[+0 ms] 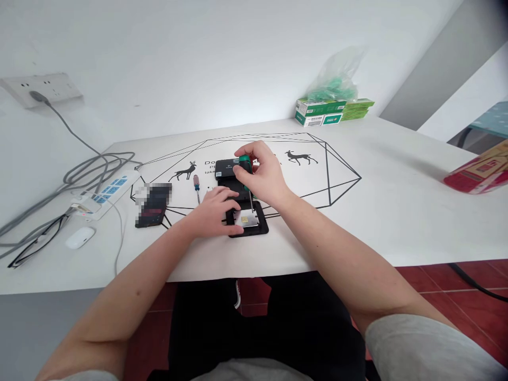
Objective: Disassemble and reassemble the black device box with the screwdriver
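Note:
My right hand (265,174) is closed around the green handle of a screwdriver (245,165), whose thin shaft points down at an opened black device case (262,226). A silver metal plate (250,218) with a small yellowish square sits inside the case. My left hand (214,214) holds the case from its left side, thumb at the near edge and fingers at the far part. Just beyond lies a black cover piece, partly hidden by my fingers, and a black box-shaped part (226,168) with a small label. Where the screwdriver tip touches is too small to tell.
Left of my hands lie a small screwdriver (197,185) and a blurred dark phone-like object (153,206). A power strip (113,193), cables, glasses (37,243) and a white earphone case (80,237) occupy the left. Green-white boxes (320,112) stand against the wall; a red package (472,174) is at right.

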The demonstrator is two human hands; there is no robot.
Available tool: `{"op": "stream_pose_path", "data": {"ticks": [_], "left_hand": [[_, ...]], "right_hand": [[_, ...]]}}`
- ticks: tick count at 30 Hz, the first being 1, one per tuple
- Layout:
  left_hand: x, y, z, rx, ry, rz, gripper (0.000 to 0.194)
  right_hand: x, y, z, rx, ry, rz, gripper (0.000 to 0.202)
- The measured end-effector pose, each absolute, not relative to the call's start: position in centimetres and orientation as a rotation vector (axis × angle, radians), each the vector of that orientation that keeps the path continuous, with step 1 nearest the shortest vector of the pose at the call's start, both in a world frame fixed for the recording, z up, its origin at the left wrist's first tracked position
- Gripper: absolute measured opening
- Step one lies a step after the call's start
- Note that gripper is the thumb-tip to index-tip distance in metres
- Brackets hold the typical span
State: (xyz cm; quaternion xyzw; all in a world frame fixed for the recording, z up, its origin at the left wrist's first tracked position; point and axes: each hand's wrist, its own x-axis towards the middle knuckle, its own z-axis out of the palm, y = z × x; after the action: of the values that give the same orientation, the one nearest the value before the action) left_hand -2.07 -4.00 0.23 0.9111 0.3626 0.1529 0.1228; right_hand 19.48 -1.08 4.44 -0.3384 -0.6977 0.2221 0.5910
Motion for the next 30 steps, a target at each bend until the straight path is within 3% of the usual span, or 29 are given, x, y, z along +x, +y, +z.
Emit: {"op": "stream_pose_path", "data": {"ticks": [4, 18, 30], "left_hand": [[-0.8, -4.8, 0.2, 2.625, 1.125, 0.326, 0.044], [-2.2, -4.5, 0.8, 2.631, 1.12, 0.316, 0.034], [-2.5, -4.1, 0.9, 2.557, 1.041, 0.285, 0.039]], "right_hand": [[19.2, -1.3, 4.2, -0.789, -1.669, 0.511, 0.021], [18.9, -1.7, 3.8, -0.737, -1.703, 0.505, 0.019], [19.0, -1.4, 3.6, -0.588, -1.745, 0.665, 0.016]]}}
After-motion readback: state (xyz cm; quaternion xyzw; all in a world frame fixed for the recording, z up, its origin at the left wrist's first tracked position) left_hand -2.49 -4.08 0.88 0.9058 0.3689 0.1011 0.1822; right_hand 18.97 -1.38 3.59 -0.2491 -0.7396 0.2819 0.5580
